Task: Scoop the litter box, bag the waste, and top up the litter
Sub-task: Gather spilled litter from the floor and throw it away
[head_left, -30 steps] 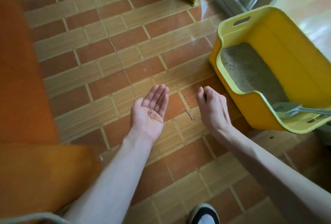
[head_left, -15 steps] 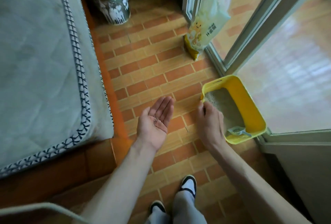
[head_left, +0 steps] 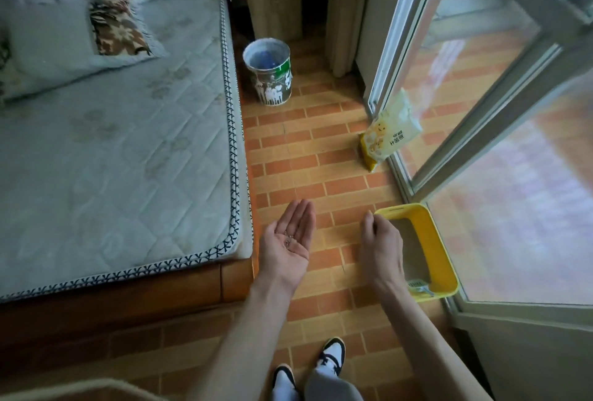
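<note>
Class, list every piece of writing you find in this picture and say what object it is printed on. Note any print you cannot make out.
Yellow and white bag leaning by the glass door: dark characters printed down its side, too blurred to read.
Bin beside the bed: a green patch and white pattern, no legible words.
Nothing else shows any writing.

Bare tiled floor [head_left: 305, 157] runs between mattress [head_left: 128, 157] and litter box [head_left: 430, 240].

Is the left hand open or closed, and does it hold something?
Open. The left hand lies palm up with straight fingers, and a few small dark grains rest on the palm.
</note>
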